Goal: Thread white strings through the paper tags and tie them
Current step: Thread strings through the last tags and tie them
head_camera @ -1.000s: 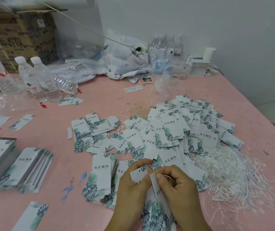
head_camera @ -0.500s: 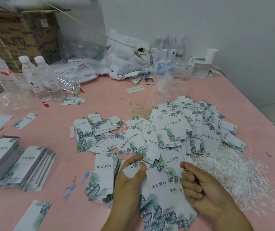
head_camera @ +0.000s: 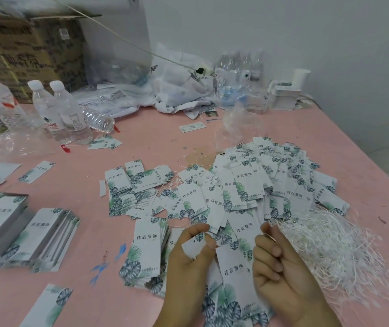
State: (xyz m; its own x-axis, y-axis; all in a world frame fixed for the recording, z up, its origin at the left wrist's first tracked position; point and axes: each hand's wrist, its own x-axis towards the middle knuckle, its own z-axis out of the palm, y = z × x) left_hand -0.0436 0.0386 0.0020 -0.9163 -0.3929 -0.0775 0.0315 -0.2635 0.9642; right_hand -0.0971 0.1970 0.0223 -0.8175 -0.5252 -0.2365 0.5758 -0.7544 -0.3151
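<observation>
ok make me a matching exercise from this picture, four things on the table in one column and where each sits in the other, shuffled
Things:
1. loose white strings
2. cardboard box
3. neat stack of tags
4. held tag

Places:
A. far left corner, behind the water bottles
B. left side of the pink table, near edge
C. pinched in the left hand
D. heap just right of the right hand

Pairs: 1-D, 2-A, 3-B, 4-C

Two bare hands [head_camera: 236, 260], no rings, short nails (forearms sleeveless)
</observation>
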